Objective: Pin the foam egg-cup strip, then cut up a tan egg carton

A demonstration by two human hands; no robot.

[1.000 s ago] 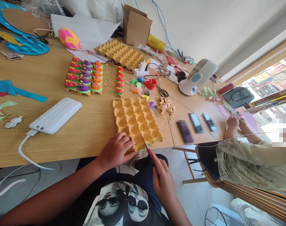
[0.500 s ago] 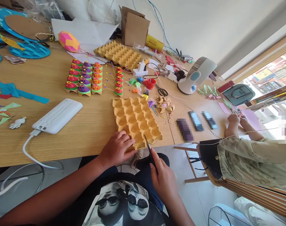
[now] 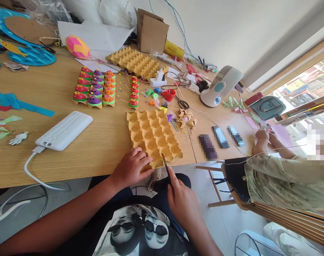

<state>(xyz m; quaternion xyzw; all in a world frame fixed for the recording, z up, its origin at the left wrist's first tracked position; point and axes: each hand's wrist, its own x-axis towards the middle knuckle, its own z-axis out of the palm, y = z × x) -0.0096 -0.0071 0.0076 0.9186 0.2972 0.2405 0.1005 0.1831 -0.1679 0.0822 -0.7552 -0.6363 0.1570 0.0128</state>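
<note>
A yellow cardboard egg tray (image 3: 151,133) lies on the wooden table (image 3: 103,142), its near corner over the table edge. My left hand (image 3: 131,168) presses down on that near corner, fingers curled over it. My right hand (image 3: 182,202) grips a pair of scissors (image 3: 166,169), whose blades point up into the tray's near edge. Rows of painted egg-cup pieces (image 3: 96,89) stand further back on the table.
A white power bank (image 3: 63,130) with a cable lies to the left. A second egg tray (image 3: 134,62), a cardboard box (image 3: 150,30), a small fan (image 3: 220,85), craft scraps and spare scissors (image 3: 183,104) lie beyond. Another person (image 3: 282,177) sits at the right with hands on the table.
My right hand has pushed the scissors forward and left, so the blades now reach the tray's near edge. My left hand stays on the corner.
</note>
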